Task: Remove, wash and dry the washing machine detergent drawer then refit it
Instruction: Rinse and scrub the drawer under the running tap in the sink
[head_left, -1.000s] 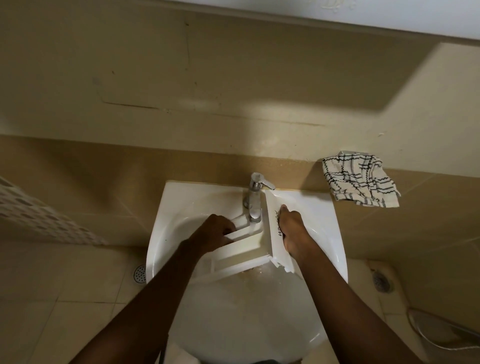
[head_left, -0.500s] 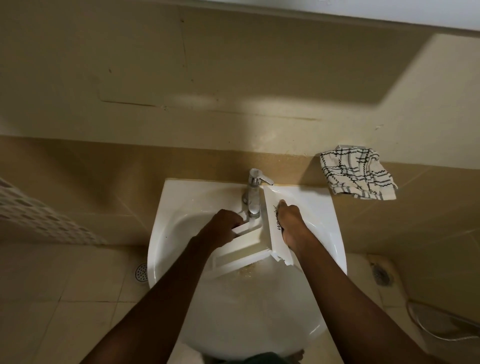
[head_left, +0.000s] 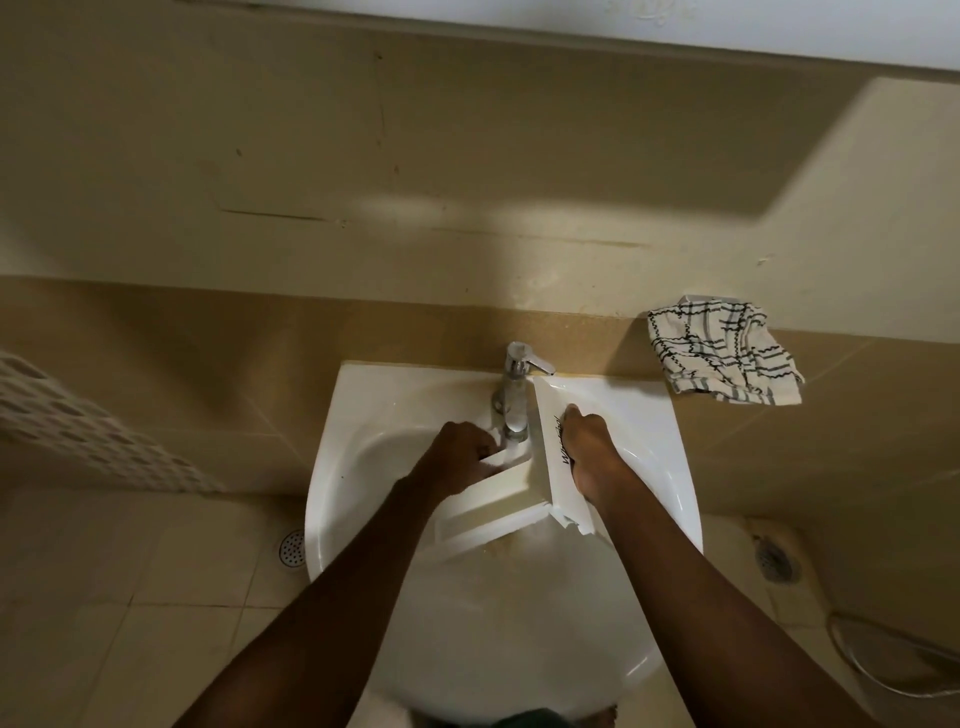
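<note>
Coach: Since 1 second ago the left hand (head_left: 460, 457) has crept nearer the tap (head_left: 514, 395); the drawer (head_left: 498, 499) has hardly shifted.

Learner: Where is the drawer exactly?

Coach: Over the sink (head_left: 395, 405) bowl, tilted, its rear end under the spout and its front panel (head_left: 550, 410) on the right. Both hands hold it. The left has fingers curled round the rear wall, and the right hand (head_left: 587, 447) is wrapped over the panel's edge.

Learner: How do I wash it well?

Coach: Keep the tilt, I'd say, so water runs through the compartments and off the low corner instead of pooling. Turn it so each compartment meets the stream in turn, and rub the corners with a finger, since residue likely cakes there. Brownish water (head_left: 498, 551) lies in the bowl below, which suggests dirt is coming off; I'd rinse until it runs clean. Wet plastic is probably slippery, so keep 2 hands on it and mind the spout.

Learner: Anything readable?

Coach: Black script (head_left: 558, 444) runs along the panel. It starts with a W, but the right hand covers part of it and the rest is too small, so I can't read the whole word. No other writing shows.

Learner: And drying?

Coach: A checked cloth (head_left: 722, 358) lies on the ledge right of the sink, well apart from the water and handy for that step.
</note>
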